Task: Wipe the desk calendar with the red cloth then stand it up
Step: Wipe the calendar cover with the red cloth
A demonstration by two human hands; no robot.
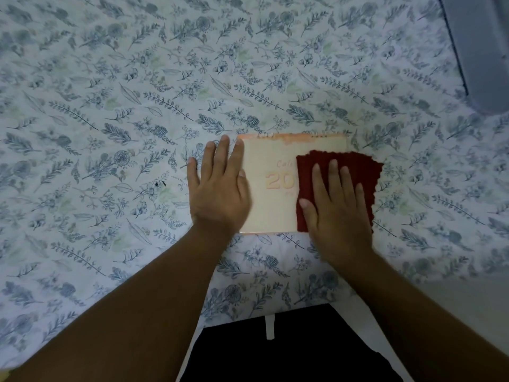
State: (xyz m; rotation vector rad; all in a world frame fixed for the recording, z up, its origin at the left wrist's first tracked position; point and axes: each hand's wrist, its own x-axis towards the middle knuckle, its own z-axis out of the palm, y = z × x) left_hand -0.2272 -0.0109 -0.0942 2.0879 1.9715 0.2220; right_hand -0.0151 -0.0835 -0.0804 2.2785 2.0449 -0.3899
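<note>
One calendar [272,188] lies flat on the leaf-printed sheet [110,106], its spiral binding along the far edge. It is the landmark for the rest.

One red cloth [355,172] covers the calendar's right part and overhangs its right edge onto the sheet. The printed digits "20" show on the cover just left of the cloth.

Two hands are in view. The right hand [336,205] lies flat on the cloth with fingers spread wide, palm down, pressing it onto the calendar; it grips nothing. The left hand [220,188] also lies flat and open, fingers spread, over the calendar's left edge, partly on the cover and partly on the sheet beside it.

One grey object [479,51] sits far beyond the calendar to the right, at the corner of the view; what it is cannot be told.
</note>
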